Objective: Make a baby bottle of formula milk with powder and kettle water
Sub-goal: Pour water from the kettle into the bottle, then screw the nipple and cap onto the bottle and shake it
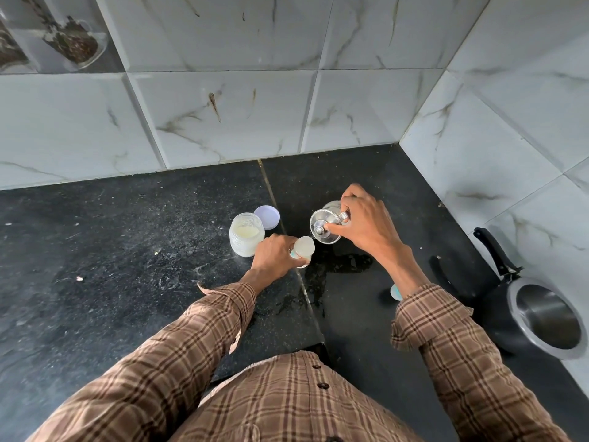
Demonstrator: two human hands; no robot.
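My left hand grips a small clear baby bottle standing on the black counter, its open mouth upward with pale liquid inside. My right hand holds a small steel kettle by its handle, tilted with its spout over the bottle's mouth. A thin stream seems to run from spout to bottle. An open glass jar of pale formula powder stands just left of the bottle. Its white lid lies behind it.
Spilled water spreads on the counter below the kettle. A pale teat or cap lies partly hidden by my right wrist. A steel pressure cooker with black handle sits at the right. Marble-tiled walls meet in a corner behind.
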